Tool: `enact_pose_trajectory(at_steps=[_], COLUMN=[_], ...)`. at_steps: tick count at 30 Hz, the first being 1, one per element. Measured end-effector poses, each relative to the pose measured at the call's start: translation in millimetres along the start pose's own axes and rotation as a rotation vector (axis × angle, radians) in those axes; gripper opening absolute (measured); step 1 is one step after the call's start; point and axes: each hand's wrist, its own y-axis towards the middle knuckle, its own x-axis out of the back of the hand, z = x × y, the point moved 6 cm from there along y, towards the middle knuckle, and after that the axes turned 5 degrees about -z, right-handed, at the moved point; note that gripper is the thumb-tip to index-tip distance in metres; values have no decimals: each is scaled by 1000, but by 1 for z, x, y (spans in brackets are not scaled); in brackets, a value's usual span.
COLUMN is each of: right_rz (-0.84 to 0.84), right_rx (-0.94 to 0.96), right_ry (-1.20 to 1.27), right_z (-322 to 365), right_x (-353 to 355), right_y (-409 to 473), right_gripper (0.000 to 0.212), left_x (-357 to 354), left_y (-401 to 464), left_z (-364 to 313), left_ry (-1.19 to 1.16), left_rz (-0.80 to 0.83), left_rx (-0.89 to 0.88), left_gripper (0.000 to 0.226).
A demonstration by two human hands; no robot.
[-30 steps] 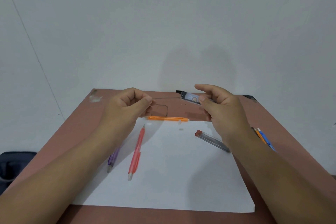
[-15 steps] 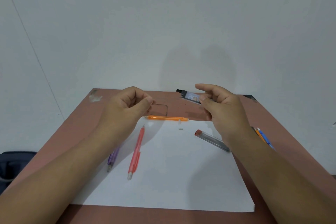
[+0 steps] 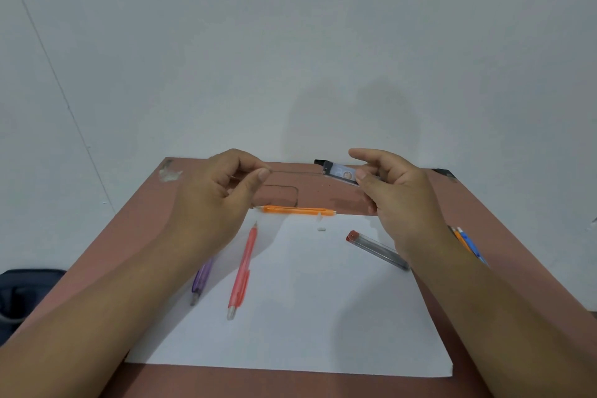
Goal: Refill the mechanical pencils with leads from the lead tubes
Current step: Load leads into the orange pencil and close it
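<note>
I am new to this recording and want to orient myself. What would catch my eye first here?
First, the two raised hands above the table's far part: the right hand holds a flat lead case, and the left hand pinches something very thin. Below them, a white sheet carries bright pencils: an orange pencil at its far edge and a pink pencil left of centre.

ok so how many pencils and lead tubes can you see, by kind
mechanical pencils: 5, orange pencil, pink pencil, purple pencil, and an orange and a blue partly hidden pair
lead tubes: 2, flat case in the right hand, round tube
total: 7
</note>
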Motion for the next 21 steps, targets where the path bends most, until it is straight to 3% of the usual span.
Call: enact_pose_trajectory(at_steps=[7, 21], right_rz=[10, 21], right_rx=[14, 32], right_ry=[21, 62], right_z=[3, 2], right_x=[0, 0], right_y=[-2, -2], right_gripper=[34, 37], left_x=[5, 8], left_y=[1, 0], left_z=[-10, -16], left_ry=[122, 184], left_rz=[-51, -79], left_rx=[-226, -299], left_gripper=[12, 7])
